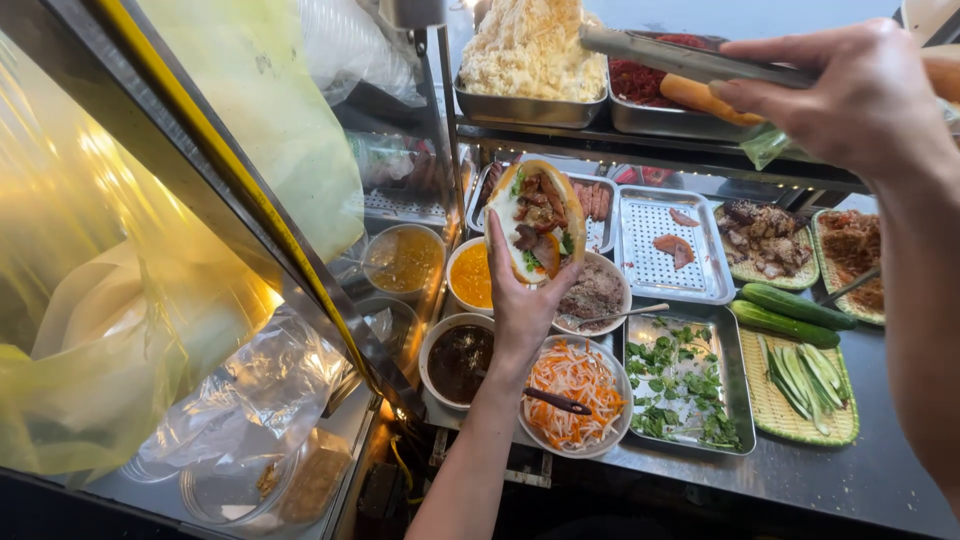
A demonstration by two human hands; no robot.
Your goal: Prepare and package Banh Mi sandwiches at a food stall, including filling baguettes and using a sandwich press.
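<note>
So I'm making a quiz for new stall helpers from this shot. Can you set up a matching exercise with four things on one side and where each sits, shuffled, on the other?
Things:
1. filled bread roll
2. metal tongs
3. whole cucumbers
4. pickled carrot shreds

Places:
A. in the bowl nearest the camera, under the left forearm
B. held in the right hand, over the upper shelf trays
C. lying on the counter, between two woven mats
D. cradled open in the left hand

Pairs: 1-D, 2-B, 3-C, 4-A
</note>
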